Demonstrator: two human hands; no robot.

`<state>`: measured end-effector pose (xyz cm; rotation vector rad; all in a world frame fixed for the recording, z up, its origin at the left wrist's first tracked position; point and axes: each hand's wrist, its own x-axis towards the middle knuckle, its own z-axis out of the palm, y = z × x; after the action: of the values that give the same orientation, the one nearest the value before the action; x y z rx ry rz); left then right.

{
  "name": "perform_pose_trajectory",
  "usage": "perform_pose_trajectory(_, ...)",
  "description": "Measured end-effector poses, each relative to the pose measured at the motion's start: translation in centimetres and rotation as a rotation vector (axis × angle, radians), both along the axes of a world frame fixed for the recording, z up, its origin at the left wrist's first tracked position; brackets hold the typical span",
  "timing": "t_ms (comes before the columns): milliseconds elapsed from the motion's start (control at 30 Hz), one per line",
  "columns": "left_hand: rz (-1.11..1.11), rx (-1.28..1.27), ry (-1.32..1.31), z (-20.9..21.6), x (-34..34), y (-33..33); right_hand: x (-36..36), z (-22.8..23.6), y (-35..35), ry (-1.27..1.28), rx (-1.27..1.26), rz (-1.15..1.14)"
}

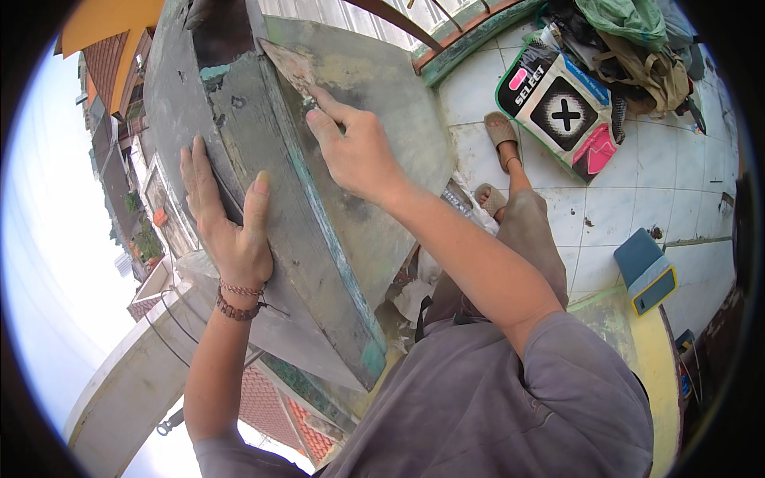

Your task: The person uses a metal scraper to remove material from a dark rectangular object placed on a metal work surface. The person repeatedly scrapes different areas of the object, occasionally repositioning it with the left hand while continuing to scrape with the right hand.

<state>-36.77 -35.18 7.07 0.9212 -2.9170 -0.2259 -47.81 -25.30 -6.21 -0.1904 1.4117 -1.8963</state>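
Observation:
A weathered grey wooden beam (pixel 275 187), with flaking green-blue paint along its edge, runs slantwise in front of me. My left hand (pixel 231 231) lies flat on it, fingers stretched and thumb spread, holding nothing. Right of the beam is a grey, stained panel (pixel 382 92). My right hand (pixel 355 151) is closed beside the beam's upper part, index finger and thumb pointing at a worn pinkish-brown patch (pixel 288 65) with pale crumbs near the fingertips. What the right fingers grip is mostly hidden, and I cannot make it out.
A printed black, white and pink bag (pixel 562 111) lies on white floor tiles (pixel 574 211) beside heaped bags (pixel 637 48). A yellow-rimmed phone (pixel 655 291) sits at right. A curved railing (pixel 470 36) runs behind; rooftops (pixel 275 414) lie below, past the pale wall (pixel 131 382).

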Motion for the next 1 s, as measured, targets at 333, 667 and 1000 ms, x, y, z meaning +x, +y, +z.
perform_pose_trajectory(333,0.014,0.001,0.004,-0.1,0.1,0.0,4.9,2.7,6.5,-0.080,-0.044,0.025)
perform_pose_trajectory(667,0.005,-0.028,-0.004,-0.2,0.1,0.2,1.7,7.3,5.7,0.014,-0.001,0.205)
perform_pose_trajectory(1000,-0.013,-0.022,-0.013,-0.3,0.4,-0.1,2.0,6.5,6.5,0.166,-0.036,0.160)
